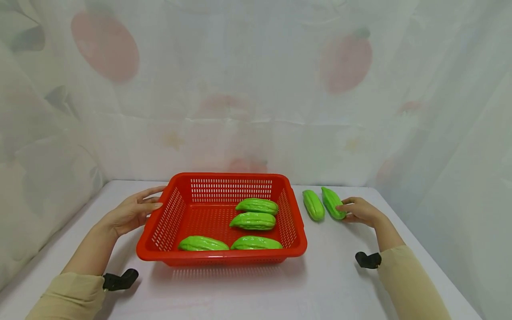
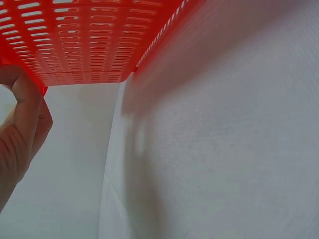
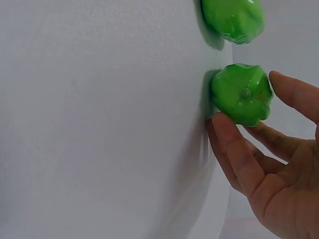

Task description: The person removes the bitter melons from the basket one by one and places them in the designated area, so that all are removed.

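A red plastic basket (image 1: pixel 222 254) with slotted walls stands on the table and holds several green bitter melons (image 1: pixel 256 221). At its left side my left hand (image 1: pixel 134 211) grips the rim, thumb and fingers bent about the edge; the left wrist view shows this hand (image 2: pixel 22 119) against the slotted wall (image 2: pixel 84 45). To the right of the basket lie two more bitter melons. My right hand (image 1: pixel 360 210) holds the near end of the outer bitter melon (image 1: pixel 333 204) between thumb and fingers. In the right wrist view, its rounded end (image 3: pixel 241 97) faces the camera, fingertips at its sides.
The other loose bitter melon (image 1: pixel 314 205) lies just left of the held one, beside the basket's right wall. A white cloth covers the table (image 1: pixel 240 298). Printed curtains (image 1: pixel 256 89) hang behind and along both sides. Black wrist mounts (image 1: pixel 121 280) sit at both sleeves.
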`<state>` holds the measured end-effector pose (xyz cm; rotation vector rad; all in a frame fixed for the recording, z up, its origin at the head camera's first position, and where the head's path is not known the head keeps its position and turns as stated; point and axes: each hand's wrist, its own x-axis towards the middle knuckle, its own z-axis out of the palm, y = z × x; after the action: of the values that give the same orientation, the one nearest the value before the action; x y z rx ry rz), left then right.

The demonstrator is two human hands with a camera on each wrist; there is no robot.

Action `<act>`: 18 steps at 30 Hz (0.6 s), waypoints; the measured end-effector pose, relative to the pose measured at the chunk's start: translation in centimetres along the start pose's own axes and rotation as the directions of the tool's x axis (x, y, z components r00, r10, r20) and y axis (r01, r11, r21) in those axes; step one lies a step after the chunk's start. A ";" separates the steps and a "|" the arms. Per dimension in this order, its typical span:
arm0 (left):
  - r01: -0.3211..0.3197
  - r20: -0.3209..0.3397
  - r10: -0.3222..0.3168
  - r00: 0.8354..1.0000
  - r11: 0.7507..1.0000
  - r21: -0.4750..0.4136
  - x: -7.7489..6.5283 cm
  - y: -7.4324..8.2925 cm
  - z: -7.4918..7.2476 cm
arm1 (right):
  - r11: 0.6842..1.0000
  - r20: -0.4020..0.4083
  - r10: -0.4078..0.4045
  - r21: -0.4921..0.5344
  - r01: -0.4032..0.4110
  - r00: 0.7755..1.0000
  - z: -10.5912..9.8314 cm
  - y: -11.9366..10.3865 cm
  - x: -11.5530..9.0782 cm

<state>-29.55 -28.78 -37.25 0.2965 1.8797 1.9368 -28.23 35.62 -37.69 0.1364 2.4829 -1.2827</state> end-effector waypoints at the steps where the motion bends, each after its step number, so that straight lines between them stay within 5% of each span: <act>1: -0.002 0.001 0.002 1.000 1.000 -0.001 0.0 0.0 0.0 | 1.000 -0.003 0.003 -0.002 -0.003 1.000 0.0 0.0 0.0; 18: -0.026 0.019 0.026 0.999 1.000 -0.013 -0.1 0.0 0.0 | 0.995 -0.046 -0.006 -0.100 0.002 0.999 -0.8 -0.4 -0.6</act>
<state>-29.50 -28.80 -37.26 0.3363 1.8595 1.9548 -27.99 36.04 -36.72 0.1381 2.5814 -1.1665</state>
